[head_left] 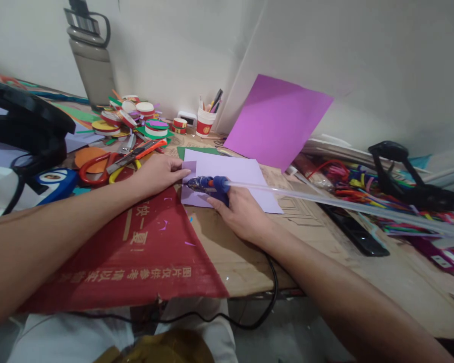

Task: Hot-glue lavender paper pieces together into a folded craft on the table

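Observation:
My right hand (pixel 245 212) is wrapped round a blue hot glue gun (pixel 220 187). A long clear glue stick (pixel 306 191) runs out of its back towards the right, and its nozzle points left. Under the gun lies a light purple sheet of paper (pixel 238 169). At the sheet's left side my left hand (pixel 159 174) has its fingers closed on a small purple piece of paper (pixel 189 165). The nozzle is close to that piece and to my left fingertips. Whether glue is coming out is too small to tell.
Scissors (pixel 93 169), an orange utility knife (pixel 147 151) and small paper drums (pixel 156 128) lie at the left. A paper cup of pens (pixel 205 122) and a brighter purple sheet (pixel 280 121) stand behind. A black phone (pixel 355 229) lies right; a black cord (pixel 274 282) hangs over the front edge.

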Demonstrator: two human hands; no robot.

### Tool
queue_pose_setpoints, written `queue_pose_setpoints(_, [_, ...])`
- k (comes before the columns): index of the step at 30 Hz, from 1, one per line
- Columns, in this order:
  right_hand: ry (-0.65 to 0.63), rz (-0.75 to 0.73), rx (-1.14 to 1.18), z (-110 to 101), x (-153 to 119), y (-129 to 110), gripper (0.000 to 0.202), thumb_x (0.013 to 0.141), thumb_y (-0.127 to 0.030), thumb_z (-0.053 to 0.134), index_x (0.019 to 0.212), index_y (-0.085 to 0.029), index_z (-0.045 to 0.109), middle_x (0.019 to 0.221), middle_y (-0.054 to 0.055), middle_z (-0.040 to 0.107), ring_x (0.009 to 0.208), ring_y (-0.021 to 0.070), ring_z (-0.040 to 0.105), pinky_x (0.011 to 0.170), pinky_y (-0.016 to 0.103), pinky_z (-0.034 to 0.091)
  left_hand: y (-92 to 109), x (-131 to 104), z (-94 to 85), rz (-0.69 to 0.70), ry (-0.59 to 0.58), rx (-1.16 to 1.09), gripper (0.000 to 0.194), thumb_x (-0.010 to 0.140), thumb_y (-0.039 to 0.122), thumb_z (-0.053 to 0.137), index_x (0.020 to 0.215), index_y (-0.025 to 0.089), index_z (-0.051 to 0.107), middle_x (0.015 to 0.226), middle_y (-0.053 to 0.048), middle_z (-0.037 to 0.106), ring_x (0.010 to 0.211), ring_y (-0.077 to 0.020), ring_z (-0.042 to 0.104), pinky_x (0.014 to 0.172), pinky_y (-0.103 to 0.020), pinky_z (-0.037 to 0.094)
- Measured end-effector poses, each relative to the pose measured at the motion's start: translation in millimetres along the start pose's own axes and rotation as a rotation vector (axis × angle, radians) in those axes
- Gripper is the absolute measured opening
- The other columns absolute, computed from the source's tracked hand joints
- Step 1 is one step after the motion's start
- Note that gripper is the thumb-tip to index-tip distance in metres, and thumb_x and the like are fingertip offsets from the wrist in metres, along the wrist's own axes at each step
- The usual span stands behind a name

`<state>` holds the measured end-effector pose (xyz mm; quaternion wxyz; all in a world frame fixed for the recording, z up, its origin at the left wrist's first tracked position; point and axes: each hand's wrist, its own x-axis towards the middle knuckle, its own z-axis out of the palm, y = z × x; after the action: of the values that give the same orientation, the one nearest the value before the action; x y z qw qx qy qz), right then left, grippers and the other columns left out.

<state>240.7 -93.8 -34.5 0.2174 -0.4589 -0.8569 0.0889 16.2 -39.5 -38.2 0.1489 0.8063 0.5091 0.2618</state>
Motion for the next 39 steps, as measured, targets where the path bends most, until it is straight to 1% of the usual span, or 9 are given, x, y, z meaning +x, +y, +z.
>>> queue_pose_setpoints(3, [-0.013,0.012,-0.001,-1,1,-1,0.032,0.093,-0.036,0.047,0.11,-0.014,0.062,0.105,0.015,0.068,0.101,0.0264,0.062,0.086,0.037,0.044,0,0,-0.2,-0.014,-0.008,0.013,0.035,0.084,0.043,0.049,0.071,0.015,0.065,0.062,0.001,0.062,0.059,-0.013,0.05,0.056,-0.024,0.03])
queue_pose_setpoints(7, [-0.02,0.019,-0.011,-4,-1,-1,0.028,0.092,-0.035,0.05,0.105,-0.014,0.064,0.101,0.014,0.069,0.096,0.0249,0.063,0.082,0.034,0.044,-2,0,0.3,0.002,-0.006,0.025,0.036,0.084,0.044,0.048,0.071,0.015,0.065,0.064,0.001,0.063,0.059,-0.0123,0.05,0.057,-0.024,0.031])
queue_pose_setpoints(11, [-0.016,0.037,-0.048,-8,-5,2,0.029,0.092,-0.038,0.05,0.099,-0.014,0.064,0.096,0.015,0.07,0.092,0.0252,0.064,0.079,0.034,0.044,-2,0,0.9,0.006,0.0,0.039,0.037,0.084,0.044,0.048,0.066,0.015,0.062,0.058,0.001,0.058,0.057,-0.0121,0.047,0.055,-0.024,0.029])
queue_pose_setpoints(14, [0.003,0.051,-0.074,-10,-6,6,0.031,0.093,-0.039,0.049,0.1,-0.013,0.064,0.097,0.016,0.069,0.093,0.0265,0.063,0.079,0.035,0.044,-2,0,1.3,0.005,0.007,0.048,0.036,0.084,0.043,0.05,0.065,0.015,0.061,0.055,0.002,0.055,0.055,-0.0115,0.045,0.054,-0.024,0.027])
queue_pose_setpoints(21, [0.019,0.051,-0.081,-12,-7,6,0.031,0.093,-0.038,0.048,0.107,-0.014,0.062,0.1,0.015,0.069,0.098,0.0274,0.063,0.081,0.036,0.045,-3,0,1.4,0.015,-0.006,0.02,0.034,0.085,0.042,0.049,0.074,0.015,0.066,0.06,0.002,0.06,0.057,-0.0115,0.047,0.056,-0.023,0.03])
queue_pose_setpoints(25, [-0.003,0.069,-0.097,-16,-8,4,0.033,0.093,-0.038,0.048,0.104,-0.012,0.064,0.1,0.017,0.069,0.098,0.0285,0.063,0.083,0.039,0.045,-2,0,1.0,0.006,-0.005,0.019,0.033,0.085,0.041,0.05,0.077,0.015,0.068,0.063,0.002,0.062,0.057,-0.0114,0.047,0.056,-0.023,0.031])
queue_pose_setpoints(28, [0.0,0.081,-0.098,-17,-9,5,0.032,0.092,-0.038,0.049,0.103,-0.012,0.065,0.099,0.018,0.069,0.096,0.0292,0.064,0.082,0.04,0.045,-1,-1,1.1,0.004,0.0,0.026,0.033,0.085,0.041,0.05,0.077,0.015,0.069,0.063,0.002,0.063,0.056,-0.0112,0.046,0.056,-0.023,0.031])
queue_pose_setpoints(32, [0.027,0.064,-0.084,-15,-8,6,0.032,0.092,-0.037,0.049,0.107,-0.013,0.063,0.1,0.017,0.069,0.097,0.0291,0.063,0.083,0.04,0.045,-2,0,1.4,0.01,0.004,0.025,0.032,0.085,0.04,0.051,0.076,0.015,0.068,0.063,0.002,0.062,0.055,-0.0106,0.046,0.056,-0.023,0.031])
queue_pose_setpoints(39, [-0.026,0.114,-0.09,-19,-7,1,0.029,0.091,-0.037,0.051,0.097,-0.012,0.065,0.096,0.016,0.069,0.089,0.0277,0.064,0.077,0.038,0.046,-3,0,1.5,0.029,0.017,0.005,0.031,0.084,0.04,0.052,0.072,0.016,0.067,0.061,0.002,0.061,0.058,-0.0117,0.049,0.056,-0.024,0.032])
